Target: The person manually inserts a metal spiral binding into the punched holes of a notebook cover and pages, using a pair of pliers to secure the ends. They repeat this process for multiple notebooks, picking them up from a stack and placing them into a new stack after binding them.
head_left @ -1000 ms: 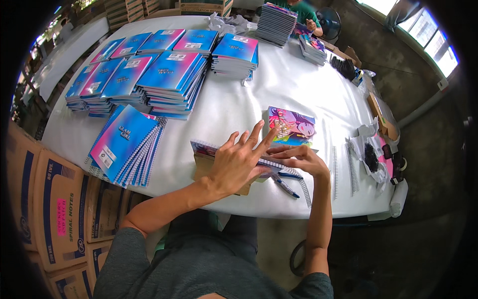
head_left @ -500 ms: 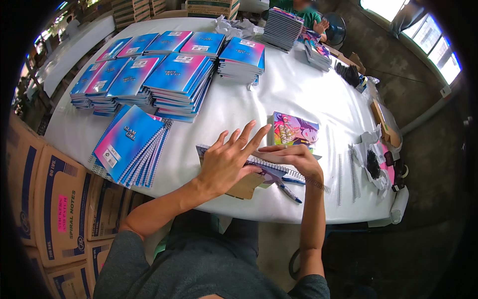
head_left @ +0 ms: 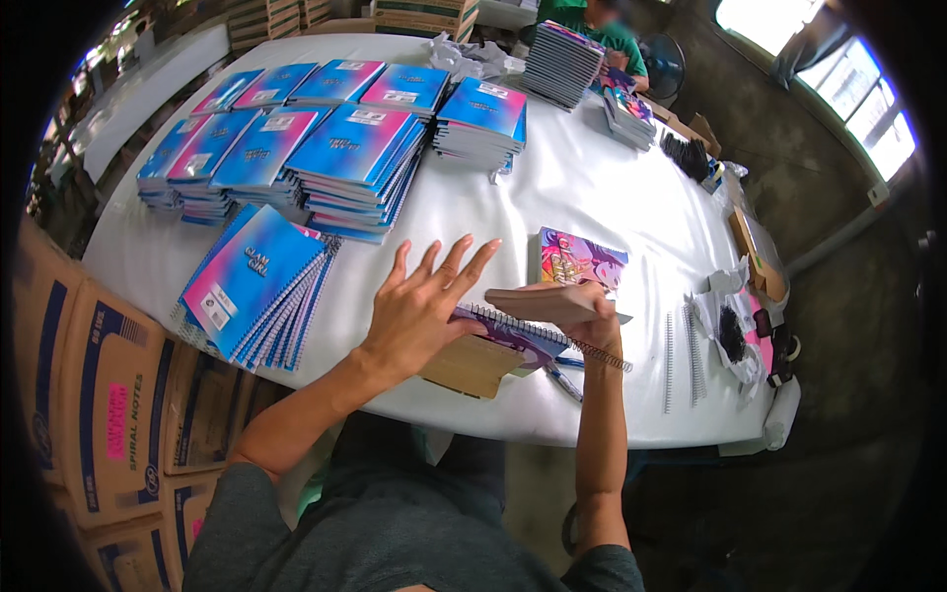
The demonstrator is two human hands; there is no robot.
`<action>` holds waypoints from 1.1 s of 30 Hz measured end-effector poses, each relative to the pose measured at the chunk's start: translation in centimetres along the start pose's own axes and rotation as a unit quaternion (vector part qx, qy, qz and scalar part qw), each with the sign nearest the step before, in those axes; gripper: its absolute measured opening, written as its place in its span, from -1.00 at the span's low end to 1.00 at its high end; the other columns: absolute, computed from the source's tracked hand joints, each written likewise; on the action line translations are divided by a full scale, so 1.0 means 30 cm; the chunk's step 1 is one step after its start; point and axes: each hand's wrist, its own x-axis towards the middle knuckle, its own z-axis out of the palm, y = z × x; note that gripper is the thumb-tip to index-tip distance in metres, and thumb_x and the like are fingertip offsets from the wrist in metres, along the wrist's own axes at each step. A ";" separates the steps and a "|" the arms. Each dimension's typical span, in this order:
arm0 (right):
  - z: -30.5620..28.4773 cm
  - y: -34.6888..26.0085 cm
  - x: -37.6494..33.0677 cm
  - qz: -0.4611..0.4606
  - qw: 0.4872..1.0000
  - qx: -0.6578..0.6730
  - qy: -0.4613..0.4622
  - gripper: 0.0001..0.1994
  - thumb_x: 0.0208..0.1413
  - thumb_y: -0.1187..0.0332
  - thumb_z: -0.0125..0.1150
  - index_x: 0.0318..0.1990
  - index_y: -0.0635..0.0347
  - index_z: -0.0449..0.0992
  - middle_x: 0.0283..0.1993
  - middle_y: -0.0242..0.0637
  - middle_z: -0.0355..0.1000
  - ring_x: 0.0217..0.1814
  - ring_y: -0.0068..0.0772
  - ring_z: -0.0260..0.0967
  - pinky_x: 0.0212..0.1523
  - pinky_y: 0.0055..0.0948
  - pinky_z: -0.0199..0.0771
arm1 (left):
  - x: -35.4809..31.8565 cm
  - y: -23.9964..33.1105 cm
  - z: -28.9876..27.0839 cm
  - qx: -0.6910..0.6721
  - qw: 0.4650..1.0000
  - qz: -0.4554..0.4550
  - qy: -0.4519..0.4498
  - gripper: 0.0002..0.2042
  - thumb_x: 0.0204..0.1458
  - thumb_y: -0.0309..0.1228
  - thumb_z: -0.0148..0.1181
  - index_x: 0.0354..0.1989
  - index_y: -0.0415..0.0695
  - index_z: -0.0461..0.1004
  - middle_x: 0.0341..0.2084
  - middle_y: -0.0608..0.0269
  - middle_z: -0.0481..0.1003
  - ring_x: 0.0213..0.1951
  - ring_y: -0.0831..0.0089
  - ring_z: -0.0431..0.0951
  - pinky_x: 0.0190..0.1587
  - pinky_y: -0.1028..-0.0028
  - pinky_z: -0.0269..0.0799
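A spiral notebook (head_left: 528,345) with a purple illustrated cover stands tilted in front of me, its wire coil (head_left: 604,357) sticking out past the right end. My right hand (head_left: 598,318) grips a thick block of pages (head_left: 538,304) above the coil, thumb on its near side. Fingers spread, my left hand (head_left: 416,308) rests its thumb against the notebook's upper left part. Below it shows a brown board (head_left: 464,367). A pen (head_left: 564,383) lies partly hidden under the coil. Just beyond my right hand is a colourful illustrated notebook or stack (head_left: 584,255).
Stacks of blue and pink notebooks (head_left: 345,148) fill the table's far left, with a fanned pile (head_left: 258,281) nearer. Loose wire coils (head_left: 681,360) lie to the right, beside crumpled wrapping (head_left: 728,316). Cartons (head_left: 109,395) stand at the left edge. Another person (head_left: 617,44) is at the far side.
My right hand has raised and tilted the block of pages, so its edge now shows. The left hand has shifted left, away from the right fingers. The other person's hand has moved down.
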 end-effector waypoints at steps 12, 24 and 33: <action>0.035 -0.037 0.126 0.097 0.965 -0.244 0.005 -0.51 0.12 0.10 0.20 -0.09 0.48 0.59 0.05 0.11 0.48 0.14 -0.09 0.38 0.16 -0.24 0.31 | -0.090 -0.145 0.007 -0.150 0.976 -0.154 0.044 0.10 -0.33 -0.05 0.50 0.45 0.03 -0.02 0.42 0.15 0.07 0.43 -0.13 -0.06 0.37 -0.05 -0.02; 0.090 -0.036 0.194 0.121 0.956 -0.267 0.018 -0.48 0.10 0.03 0.23 -0.18 0.49 0.61 0.09 0.14 0.45 0.12 -0.08 0.39 0.21 -0.21 0.29 | -0.115 -0.216 0.078 -0.327 0.925 -0.181 0.074 0.16 -0.32 0.16 0.43 0.47 0.07 -0.12 0.40 0.12 0.12 0.40 -0.16 0.01 0.34 -0.06 0.03; 0.108 -0.001 0.224 0.086 0.988 -0.125 0.016 -0.52 0.16 0.07 0.20 -0.11 0.45 0.60 0.04 -0.01 0.51 0.09 -0.20 0.41 0.18 -0.28 0.30 | -0.119 -0.225 0.070 -0.356 0.915 -0.177 0.065 0.11 -0.29 0.09 0.46 0.46 0.04 -0.05 0.38 0.06 0.13 0.39 0.02 0.13 0.34 0.07 0.10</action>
